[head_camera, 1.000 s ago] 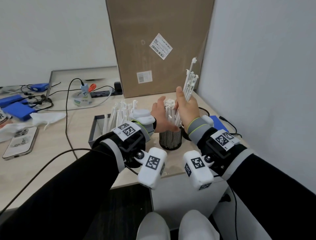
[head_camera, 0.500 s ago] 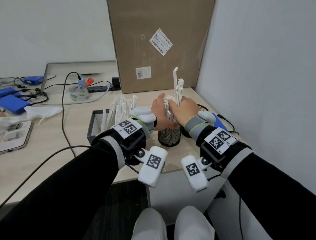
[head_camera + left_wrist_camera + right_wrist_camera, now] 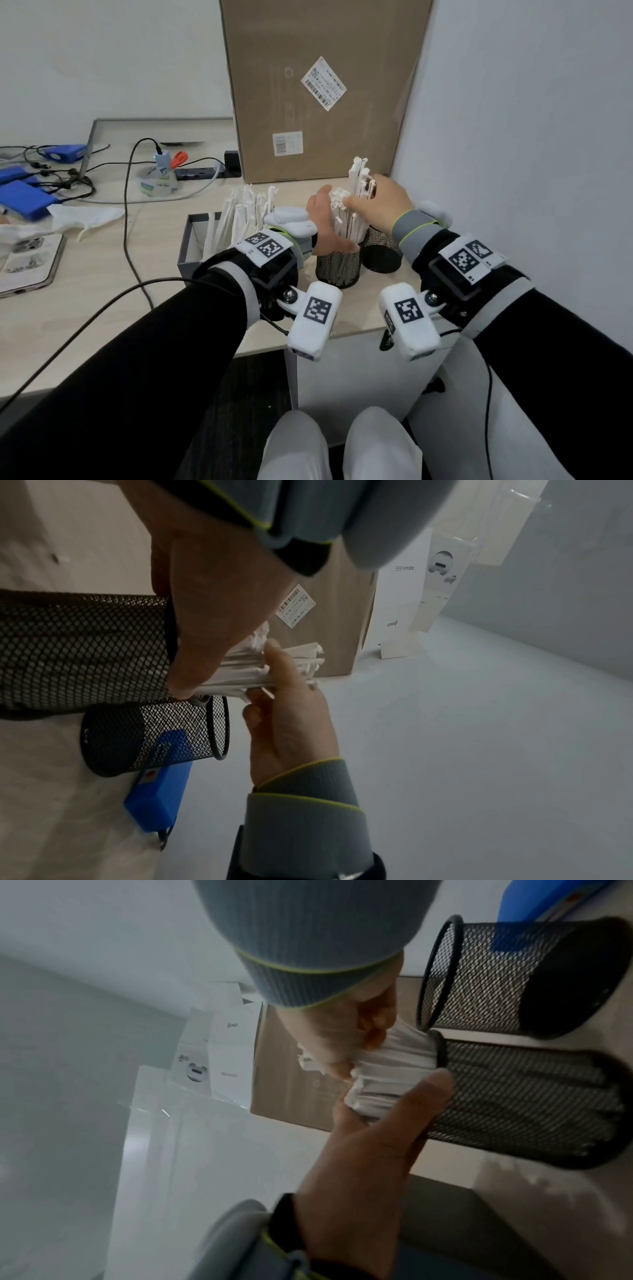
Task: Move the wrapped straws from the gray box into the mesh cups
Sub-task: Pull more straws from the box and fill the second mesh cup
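A bundle of white wrapped straws [image 3: 346, 222] stands in the near black mesh cup [image 3: 337, 272], its tips [image 3: 358, 173] sticking up. My left hand [image 3: 327, 219] wraps the bundle just above the rim, thumb in front and fingers behind. My right hand [image 3: 359, 195] grips the same straws higher up from the right. A second mesh cup [image 3: 382, 255] stands empty just right of the first. More straws [image 3: 245, 212] lean in the gray box [image 3: 191, 246] to the left. From the left wrist, the right hand [image 3: 284, 674] pinches the straws [image 3: 240, 680] next to the filled cup [image 3: 68, 647].
A tall cardboard box [image 3: 318, 89] stands right behind the cups, and the white wall [image 3: 513, 137] closes the right side. A blue device [image 3: 161, 791] lies behind the empty cup [image 3: 147, 737]. Cables, a phone [image 3: 27, 263] and blue cases [image 3: 24, 198] cover the desk's left.
My right hand has brought the raised bundle of straws down into the near cup. The left hand has stayed around the straws at the rim.
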